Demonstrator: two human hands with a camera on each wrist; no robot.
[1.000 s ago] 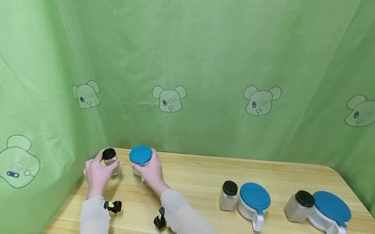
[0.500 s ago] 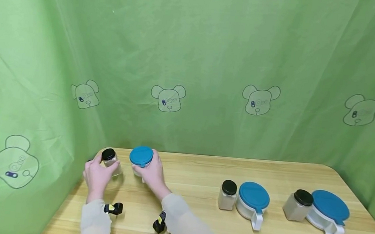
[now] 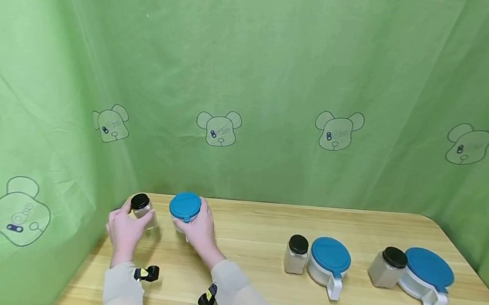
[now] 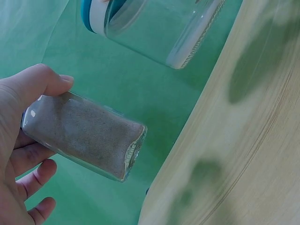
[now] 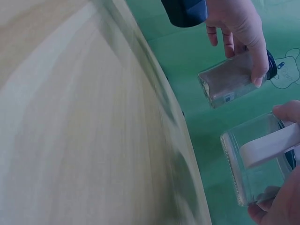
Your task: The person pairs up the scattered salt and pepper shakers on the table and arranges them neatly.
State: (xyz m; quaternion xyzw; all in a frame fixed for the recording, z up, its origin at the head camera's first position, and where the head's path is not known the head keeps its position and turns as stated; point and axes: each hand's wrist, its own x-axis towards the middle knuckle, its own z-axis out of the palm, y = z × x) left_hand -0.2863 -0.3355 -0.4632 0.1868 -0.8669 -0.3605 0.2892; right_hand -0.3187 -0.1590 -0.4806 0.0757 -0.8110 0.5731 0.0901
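Note:
In the head view, my left hand [image 3: 125, 232] grips a small clear jar with a black lid [image 3: 140, 201] at the far left of the table. Greyish powder fills much of this powder jar [image 4: 89, 131], which tilts in the left wrist view between thumb and fingers. My right hand [image 3: 201, 229] holds a clear, blue-lidded jar [image 3: 184, 206] just to its right. A white handle [image 5: 269, 145] runs along the blue-lidded jar's side, and the clear body [image 4: 154, 35] shows no filling. Both jars hang above the tabletop, apart from each other.
On the wooden table [image 3: 244, 250] toward the right stand two black-lidded powder jars [image 3: 296, 255] [image 3: 386, 269], each beside a wider white pot with blue lid and handle [image 3: 330, 256] [image 3: 428, 268]. A green curtain [image 3: 270, 165] borders the table's back and sides.
My right hand and the blue-lidded jar have shifted slightly right and nearer. My left hand keeps its grip on the powder jar, almost in place.

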